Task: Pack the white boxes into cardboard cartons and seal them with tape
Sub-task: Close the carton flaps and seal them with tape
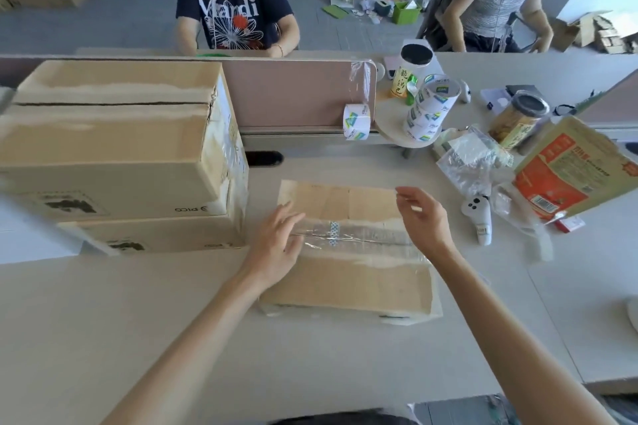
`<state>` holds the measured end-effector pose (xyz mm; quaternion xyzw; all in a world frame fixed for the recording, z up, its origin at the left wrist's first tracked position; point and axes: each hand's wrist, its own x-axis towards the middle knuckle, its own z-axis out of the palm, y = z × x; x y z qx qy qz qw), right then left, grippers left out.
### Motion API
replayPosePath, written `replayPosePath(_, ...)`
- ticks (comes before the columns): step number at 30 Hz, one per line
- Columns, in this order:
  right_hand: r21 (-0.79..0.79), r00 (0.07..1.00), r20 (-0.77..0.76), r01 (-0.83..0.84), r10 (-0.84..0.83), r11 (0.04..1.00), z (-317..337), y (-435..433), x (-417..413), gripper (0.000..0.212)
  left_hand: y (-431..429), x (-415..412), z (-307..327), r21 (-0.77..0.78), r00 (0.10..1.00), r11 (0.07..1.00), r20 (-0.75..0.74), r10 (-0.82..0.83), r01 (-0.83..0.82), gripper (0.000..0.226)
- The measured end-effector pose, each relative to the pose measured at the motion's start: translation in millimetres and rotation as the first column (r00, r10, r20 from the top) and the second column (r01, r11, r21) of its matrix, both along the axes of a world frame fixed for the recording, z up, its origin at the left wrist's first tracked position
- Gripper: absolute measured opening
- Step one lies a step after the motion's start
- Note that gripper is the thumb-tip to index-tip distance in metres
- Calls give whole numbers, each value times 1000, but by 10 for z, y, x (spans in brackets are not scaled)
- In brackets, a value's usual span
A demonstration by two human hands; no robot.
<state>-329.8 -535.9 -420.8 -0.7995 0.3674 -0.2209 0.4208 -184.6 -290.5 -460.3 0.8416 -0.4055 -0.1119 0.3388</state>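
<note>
Centrally, just below the middle of the frame: a closed cardboard carton (348, 272) flat on a pale table (138, 321); a strip of clear tape (362, 235) along its middle seam, wrinkled toward the left end. At that left end, the left hand (276, 238), wide, fingers straight and spread, laid over the tape and the carton's top. At the carton's upper right corner, the right hand (421, 217), raised a little, fingers loosely bent, nothing seen in them. At the left of the frame, two more cartons stacked: a large upper carton (114, 141) with a taped seam, resting on a flatter lower carton (155, 235). Behind, at centre, a pinkish desk divider (293, 93); a tape roll (357, 121) hanging at its right end; just right of that, a leaning stack of tape rolls (429, 107). Right of the centre carton, a white controller (478, 214), a crumpled plastic bag (473, 162) and an orange printed box (569, 172). Along the top of the frame, two seated people beyond the divider.
</note>
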Motion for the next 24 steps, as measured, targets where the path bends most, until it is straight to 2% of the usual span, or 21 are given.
replayPosePath(2, -5, 1000, 2, 22, -22, 1000, -88, 68, -156, 19, 147, -86, -1, -14, 999, 1000, -24, -23, 23, 48)
replayPosePath(6, 9, 999, -11, 37, -37, 999, -211, 137, -431, 26, 384, -259, -4, -38, 982, 994, -162, 96, -103, 53)
replayPosePath(9, -25, 998, -56, -3, 2, 1000, -254, 169, -621, 30, 508, -400, 57, 0, 921, 975, -327, 212, -224, 59)
replayPosePath(14, 101, 990, -126, -44, 57, 994, -305, 362, -1107, 52, 704, -718, 143, -7, 793, 936, -534, 293, -351, 76)
replayPosePath(17, 228, 986, -124, -81, 111, 970, -388, 521, -1374, 75, 849, -915, 75, 52, 752, 926, -568, 335, -373, 102)
replayPosePath(21, 291, 979, -117, -126, 166, 948, -490, 694, -1648, 97, 990, -1211, -76, 126, 767, 937, -543, 341, -327, 92)
replayPosePath(24, 389, 986, -69, -115, 154, 914, -568, 745, -1777, 104, 1043, -1286, -147, 138, 773, 929, -520, 363, -344, 95)
